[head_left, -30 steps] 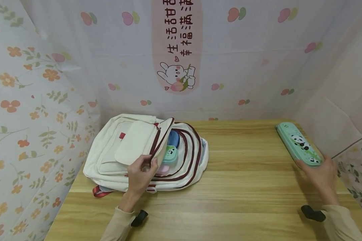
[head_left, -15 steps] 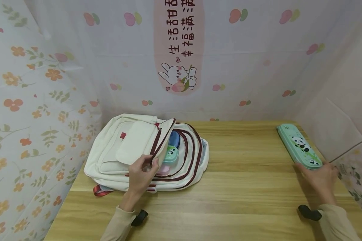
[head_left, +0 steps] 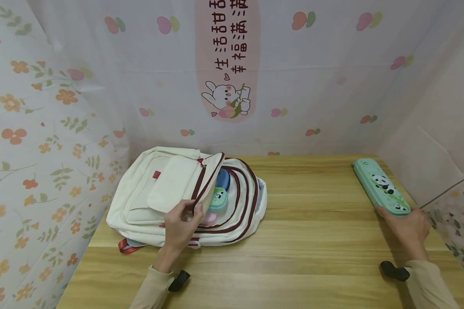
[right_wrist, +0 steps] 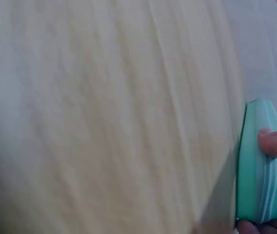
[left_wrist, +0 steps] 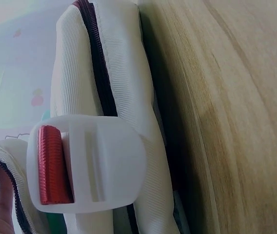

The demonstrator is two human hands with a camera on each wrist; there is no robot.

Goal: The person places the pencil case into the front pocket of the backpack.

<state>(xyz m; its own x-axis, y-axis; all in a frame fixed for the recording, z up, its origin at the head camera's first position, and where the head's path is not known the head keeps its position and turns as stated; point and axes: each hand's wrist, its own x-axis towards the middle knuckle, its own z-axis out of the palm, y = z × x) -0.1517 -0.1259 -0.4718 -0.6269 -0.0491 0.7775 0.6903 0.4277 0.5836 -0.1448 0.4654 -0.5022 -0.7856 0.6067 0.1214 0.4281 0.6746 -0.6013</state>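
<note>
A cream backpack (head_left: 139, 201) with dark red zips lies on the table, its front compartment unzipped. My left hand (head_left: 180, 229) pinches the edge of the front panel and holds it lifted. Inside the opening are a blue rounded case (head_left: 223, 179), a small green panda case (head_left: 218, 198) and a pink item (head_left: 209, 219), partly hidden by panel and hand. At the far right, my right hand (head_left: 407, 227) grips the near end of a mint-green panda pencil case (head_left: 379, 184). In the right wrist view, the thumb presses the zipped side of the pencil case (right_wrist: 255, 180).
The wooden table (head_left: 305, 257) stretches between the backpack and the pencil case. Patterned cloths (head_left: 317, 86) hang behind and at both sides. A white buckle (left_wrist: 114, 165) with red webbing hangs close to the left wrist camera.
The right hand and the pencil case have shifted slightly to the left. My left hand keeps its pinch on the backpack's panel, with no clear movement.
</note>
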